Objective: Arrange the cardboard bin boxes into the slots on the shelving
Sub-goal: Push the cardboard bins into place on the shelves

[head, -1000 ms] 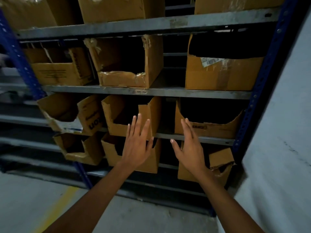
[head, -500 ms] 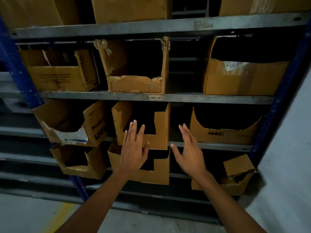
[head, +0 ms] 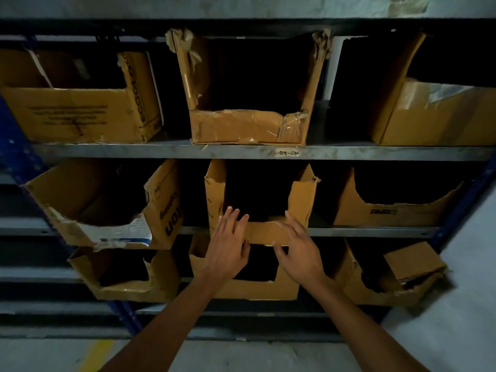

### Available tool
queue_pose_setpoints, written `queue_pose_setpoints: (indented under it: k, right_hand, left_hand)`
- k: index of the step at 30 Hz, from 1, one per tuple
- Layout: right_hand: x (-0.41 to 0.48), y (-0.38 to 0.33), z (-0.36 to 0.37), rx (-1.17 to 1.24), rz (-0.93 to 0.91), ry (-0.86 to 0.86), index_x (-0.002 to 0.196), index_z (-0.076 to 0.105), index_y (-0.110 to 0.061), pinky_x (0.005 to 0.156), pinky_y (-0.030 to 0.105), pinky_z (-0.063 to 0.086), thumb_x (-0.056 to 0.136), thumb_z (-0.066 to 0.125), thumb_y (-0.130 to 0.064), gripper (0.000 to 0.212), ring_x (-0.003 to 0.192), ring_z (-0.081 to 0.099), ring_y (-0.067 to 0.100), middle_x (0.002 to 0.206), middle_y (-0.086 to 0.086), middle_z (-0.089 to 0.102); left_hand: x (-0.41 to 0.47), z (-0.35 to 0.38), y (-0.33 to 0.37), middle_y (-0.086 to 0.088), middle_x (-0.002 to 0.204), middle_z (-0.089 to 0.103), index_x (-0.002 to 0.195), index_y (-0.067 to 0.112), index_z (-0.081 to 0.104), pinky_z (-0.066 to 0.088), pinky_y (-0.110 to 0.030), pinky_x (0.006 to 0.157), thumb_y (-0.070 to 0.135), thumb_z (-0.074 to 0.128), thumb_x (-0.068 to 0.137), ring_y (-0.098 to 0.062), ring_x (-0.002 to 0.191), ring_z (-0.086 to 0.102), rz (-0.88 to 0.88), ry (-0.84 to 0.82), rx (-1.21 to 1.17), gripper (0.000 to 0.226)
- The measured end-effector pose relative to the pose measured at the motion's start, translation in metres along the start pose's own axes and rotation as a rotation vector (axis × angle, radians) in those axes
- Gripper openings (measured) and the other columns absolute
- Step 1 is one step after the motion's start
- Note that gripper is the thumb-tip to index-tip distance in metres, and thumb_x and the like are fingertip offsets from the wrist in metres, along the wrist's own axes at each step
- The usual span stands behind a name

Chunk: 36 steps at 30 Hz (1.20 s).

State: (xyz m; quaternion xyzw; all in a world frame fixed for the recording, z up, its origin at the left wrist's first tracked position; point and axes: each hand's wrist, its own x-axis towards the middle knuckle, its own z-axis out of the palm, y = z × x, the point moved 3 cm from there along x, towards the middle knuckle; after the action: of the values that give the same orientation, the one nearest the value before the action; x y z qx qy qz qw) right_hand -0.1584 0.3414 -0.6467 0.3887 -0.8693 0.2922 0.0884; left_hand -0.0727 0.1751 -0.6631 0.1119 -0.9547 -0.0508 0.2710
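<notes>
Left hand (head: 228, 245): fingers were spread flat, laid against the front lip of the middle bin box (head: 261, 202), nothing gripped.
Right hand (head: 299, 248): likewise splayed, unclenched, laid on the same lip.
Middle bin box: was seated on the grey shelf (head: 375, 232), its front overhanging.
Taped box (head: 249, 89): was set directly above the middle bin box.

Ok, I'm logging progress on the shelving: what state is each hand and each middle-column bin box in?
Left hand: open, flat on middle bin box's front.
Right hand: open, fingers spread on same front.
Middle bin box: on shelf, overhanging the edge.
Upper bin box: seated, front torn, taped.
Lower bin box: sticking out.
</notes>
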Motion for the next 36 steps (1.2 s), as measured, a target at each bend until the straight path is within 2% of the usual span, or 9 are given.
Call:
queue_pose_setpoints:
  k: [4,8,11,16,22,25,28,32,36]
  right_hand:
    - [0.026,0.0,0.016,-0.121,0.007,-0.081,0.15,0.032,-0.024,0.098,0.029,0.047,0.098,0.051,-0.033,0.056,0.143,0.029,0.012,0.164,-0.007,0.008]
    - [0.059,0.015,0.043,-0.288,0.03,-0.206,0.154,0.017,-0.025,0.102,0.033,0.046,0.094,0.058,-0.024,0.073,0.143,0.029,0.018,0.16,0.0,0.02]
    - [0.078,0.033,0.068,-0.39,0.007,-0.246,0.141,0.038,-0.023,0.093,0.034,0.049,0.086,0.064,-0.016,0.062,0.129,0.04,0.02,0.138,-0.002,0.045]
    - [0.123,0.042,0.1,-0.338,-0.001,-0.21,0.128,0.049,-0.016,0.091,0.033,0.046,0.088,0.059,-0.014,0.042,0.121,0.048,0.024,0.125,0.004,0.056]
    - [0.185,0.046,0.109,-0.373,0.019,-0.281,0.13,0.049,-0.016,0.089,0.034,0.045,0.096,0.045,-0.015,0.034,0.117,0.053,0.026,0.125,0.009,0.059]
    - [0.174,0.049,0.112,-0.353,0.005,-0.236,0.122,0.056,-0.014,0.081,0.037,0.05,0.09,0.055,-0.011,0.032,0.113,0.055,0.027,0.115,0.007,0.062]
    - [0.136,0.045,0.111,-0.309,-0.052,-0.109,0.097,0.064,-0.012,0.057,0.036,0.052,0.065,0.08,-0.006,0.036,0.091,0.062,0.028,0.09,0.006,0.063]
    - [0.118,0.042,0.115,-0.298,-0.064,-0.047,0.097,0.062,-0.017,0.057,0.034,0.052,0.069,0.077,-0.008,0.033,0.092,0.06,0.024,0.093,0.002,0.063]
    - [0.15,0.045,0.12,-0.316,-0.025,-0.035,0.092,0.064,-0.013,0.052,0.034,0.05,0.058,0.085,-0.007,0.04,0.085,0.062,0.026,0.085,0.004,0.063]
  left_hand:
    - [0.017,0.022,0.004,-0.01,0.145,0.05,0.14,0.009,0.05,0.017,-0.04,0.12,0.016,0.06,0.092,-0.027,0.145,0.032,0.183,-0.044,0.015,0.05]
    - [0.039,0.04,-0.013,-0.008,0.151,0.04,0.15,0.015,0.031,0.017,-0.039,0.12,0.029,0.059,0.094,-0.028,0.141,0.035,0.039,-0.161,0.107,0.065]
    - [0.047,0.053,-0.042,-0.008,0.14,0.048,0.145,0.014,0.032,0.023,-0.038,0.118,0.029,0.062,0.091,-0.027,0.133,0.044,-0.025,-0.287,0.249,0.063]
    - [0.067,0.078,-0.069,-0.011,0.121,0.062,0.13,0.009,0.052,0.033,-0.043,0.113,0.015,0.081,0.071,-0.029,0.119,0.058,0.001,-0.294,0.328,0.065]
    - [0.129,0.088,-0.093,-0.013,0.138,0.05,0.143,0.009,0.035,0.018,-0.038,0.117,0.014,0.049,0.091,-0.03,0.132,0.044,-0.038,-0.377,0.37,0.054]
    - [0.119,0.086,-0.094,-0.01,0.126,0.058,0.132,0.011,0.046,0.026,-0.039,0.114,0.013,0.057,0.086,-0.028,0.122,0.054,-0.027,-0.37,0.289,0.047]
    - [0.086,0.08,-0.085,-0.008,0.101,0.065,0.112,0.012,0.059,0.045,-0.042,0.101,0.012,0.073,0.072,-0.028,0.099,0.065,0.034,-0.24,0.212,0.043]
    - [0.07,0.084,-0.085,-0.007,0.094,0.064,0.104,0.012,0.06,0.048,-0.042,0.096,0.011,0.068,0.068,-0.027,0.091,0.064,0.085,-0.123,0.229,0.037]
    - [0.099,0.09,-0.091,-0.008,0.096,0.065,0.107,0.012,0.059,0.045,-0.042,0.099,0.011,0.071,0.071,-0.029,0.094,0.064,0.009,-0.17,0.302,0.038]
